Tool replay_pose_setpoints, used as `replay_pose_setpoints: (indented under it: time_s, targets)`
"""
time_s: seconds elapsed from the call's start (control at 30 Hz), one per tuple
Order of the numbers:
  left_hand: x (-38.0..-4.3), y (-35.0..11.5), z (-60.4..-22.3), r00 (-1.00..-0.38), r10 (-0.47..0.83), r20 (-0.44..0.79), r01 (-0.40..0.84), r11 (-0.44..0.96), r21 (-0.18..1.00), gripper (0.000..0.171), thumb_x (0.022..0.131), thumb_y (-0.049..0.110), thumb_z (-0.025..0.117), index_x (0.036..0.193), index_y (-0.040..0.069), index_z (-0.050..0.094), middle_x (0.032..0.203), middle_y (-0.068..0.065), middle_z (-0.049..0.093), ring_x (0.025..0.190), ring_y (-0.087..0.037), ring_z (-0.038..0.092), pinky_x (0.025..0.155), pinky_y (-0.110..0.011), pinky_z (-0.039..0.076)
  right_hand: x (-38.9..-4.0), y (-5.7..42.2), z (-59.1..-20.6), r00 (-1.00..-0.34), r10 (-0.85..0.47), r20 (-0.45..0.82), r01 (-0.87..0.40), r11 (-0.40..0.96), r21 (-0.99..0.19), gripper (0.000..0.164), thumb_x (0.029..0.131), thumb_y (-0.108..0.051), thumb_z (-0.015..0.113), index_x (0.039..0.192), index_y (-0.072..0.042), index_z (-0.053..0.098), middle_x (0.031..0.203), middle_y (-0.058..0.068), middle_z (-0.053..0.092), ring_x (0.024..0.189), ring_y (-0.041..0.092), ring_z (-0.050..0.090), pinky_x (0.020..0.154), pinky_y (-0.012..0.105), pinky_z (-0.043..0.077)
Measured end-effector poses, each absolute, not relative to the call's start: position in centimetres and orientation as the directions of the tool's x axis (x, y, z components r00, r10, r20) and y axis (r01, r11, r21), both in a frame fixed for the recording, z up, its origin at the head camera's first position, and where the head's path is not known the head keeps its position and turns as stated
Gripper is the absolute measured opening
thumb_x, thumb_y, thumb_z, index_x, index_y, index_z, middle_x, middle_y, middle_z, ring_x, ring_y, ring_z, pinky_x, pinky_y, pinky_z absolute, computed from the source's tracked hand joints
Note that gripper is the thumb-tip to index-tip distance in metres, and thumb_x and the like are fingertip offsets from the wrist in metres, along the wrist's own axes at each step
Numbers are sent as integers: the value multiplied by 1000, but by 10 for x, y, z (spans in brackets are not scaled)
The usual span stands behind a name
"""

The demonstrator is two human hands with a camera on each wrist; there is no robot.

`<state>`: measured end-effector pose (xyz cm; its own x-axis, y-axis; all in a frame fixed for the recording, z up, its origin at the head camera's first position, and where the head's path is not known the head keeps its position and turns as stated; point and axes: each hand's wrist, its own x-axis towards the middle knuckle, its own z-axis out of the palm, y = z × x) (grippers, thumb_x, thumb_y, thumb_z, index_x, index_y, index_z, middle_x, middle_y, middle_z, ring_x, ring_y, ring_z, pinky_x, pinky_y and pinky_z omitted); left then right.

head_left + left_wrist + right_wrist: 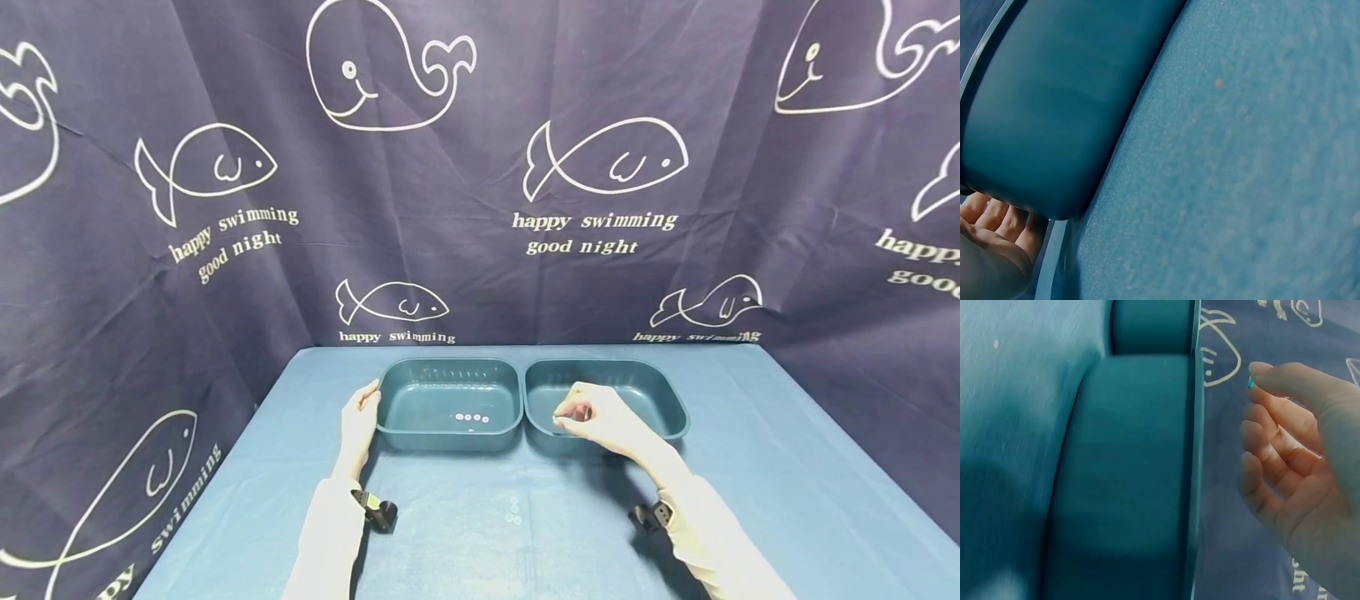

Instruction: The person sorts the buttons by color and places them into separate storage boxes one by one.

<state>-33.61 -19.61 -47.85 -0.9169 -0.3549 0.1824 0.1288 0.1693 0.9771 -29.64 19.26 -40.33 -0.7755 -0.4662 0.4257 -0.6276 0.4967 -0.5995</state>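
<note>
1. Your right hand [600,414] is over the near left corner of the right bin [678,429], and the right wrist view shows it clear above the rim.
2. Its grip is together: thumb and forefinger pinch a small turquoise piece [1250,382], only a sliver of which shows at the fingertips. The other fingers bend loosely beneath.
3. Your left hand [358,419] rests against the left end of the left bin [450,442]. Its grip is apart, the fingers laid along the outer wall; you cannot tell whether the thumb touches the rim.
4. Both bins are dark teal with rounded corners and stand side by side toward the far edge of the tabletop [435,542], their long sides roughly in line with that edge.
5. Inside the left bin, four small pink discs [468,417] lie in a short row on the floor, toward its near right corner.
6. In front of the bins, near the middle of the tabletop's width, you have a small cluster of pale, see-through discs [513,510], well apart from both hands.
7. You wear pale sleeves [326,525] and a black wrist camera [384,515] on each arm.
8. Past the far edge hangs a dark blue curtain [480,175] printed with white whales, fish and lettering.
</note>
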Motion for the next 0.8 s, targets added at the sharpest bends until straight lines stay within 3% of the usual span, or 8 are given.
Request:
replay_pose_setpoints:
  time_s: [0.23, 0.47, 0.8]
  targets:
    - [-337, -197, -479, -914, -356, 194, 139, 173, 975, 35, 96, 8, 48, 129, -3, 52, 134, -22, 51, 126, -35, 47, 109, -42, 36, -307, 205, -409, -805, -415, 424, -593, 538, -599, 9, 76, -13, 76, 84, -14, 71, 70, -9, 58, 62, -1, 49, 53, 16, 43]
    - [-320, -190, -456, -924, -337, 183, 135, 158, 978, 36, 95, 3, 47, 129, -10, 49, 134, -28, 48, 127, -40, 44, 109, -47, 34, -315, 218, -415, -828, -357, 432, -556, 622, -552, 8, 74, -13, 77, 80, -16, 72, 70, -9, 61, 60, 0, 49, 53, 17, 42]
    - [-337, -196, -478, -917, -355, 182, 126, 175, 976, 36, 96, 8, 48, 130, -4, 50, 136, -22, 50, 127, -35, 46, 110, -42, 36, -324, 230, -423, -847, -310, 432, -515, 684, -517, 6, 72, -12, 77, 77, -14, 74, 66, -9, 57, 60, -1, 45, 53, 18, 39]
